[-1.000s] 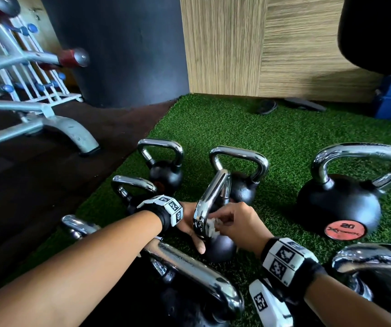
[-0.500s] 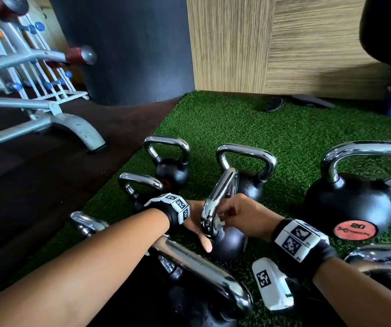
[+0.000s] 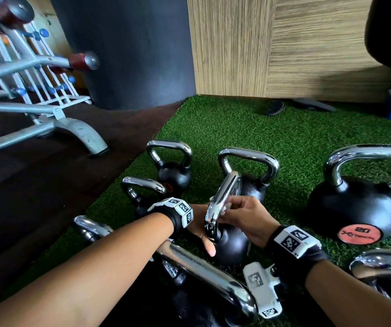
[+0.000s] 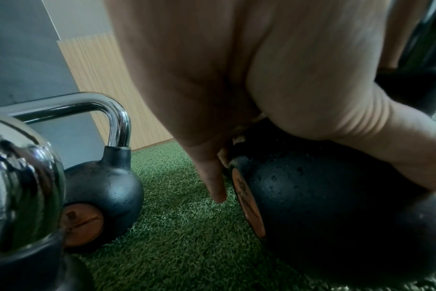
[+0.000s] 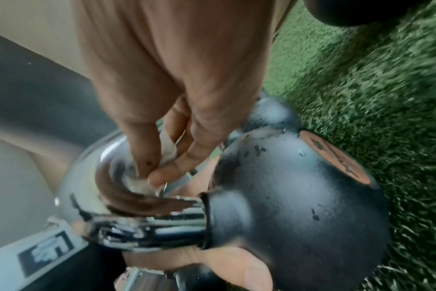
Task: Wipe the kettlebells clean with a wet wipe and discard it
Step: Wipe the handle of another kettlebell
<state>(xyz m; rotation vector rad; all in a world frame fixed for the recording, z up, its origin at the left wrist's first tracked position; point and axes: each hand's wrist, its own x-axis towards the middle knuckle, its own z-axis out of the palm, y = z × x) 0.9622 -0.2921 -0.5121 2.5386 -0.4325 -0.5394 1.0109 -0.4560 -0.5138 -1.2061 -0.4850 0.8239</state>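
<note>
A small black kettlebell [image 3: 233, 246] with a chrome handle [image 3: 224, 199] leans tilted on the green turf. My left hand [image 3: 199, 228] grips its ball from the left, thumb on the near side [image 4: 361, 141]. My right hand [image 3: 245, 215] pinches a white wet wipe [image 3: 228, 206] and presses it to the inner side of the handle. In the right wrist view the wipe [image 5: 168, 151] is bunched between thumb and fingers against the chrome, beside the ball [image 5: 299, 206]. Most of the wipe is hidden by the fingers.
Several other chrome-handled kettlebells stand around: a big 20 one [image 3: 354, 208] at right, two behind [image 3: 174, 177] [image 3: 254, 187], one at left [image 3: 142, 197], a large handle [image 3: 201, 274] under my forearms. A bench frame [image 3: 71, 128] stands on the dark floor at left. Sandals [image 3: 275, 107] lie by the wooden wall.
My right hand has slid the wipe a little up the handle. The left hand keeps its hold on the tilted kettlebell.
</note>
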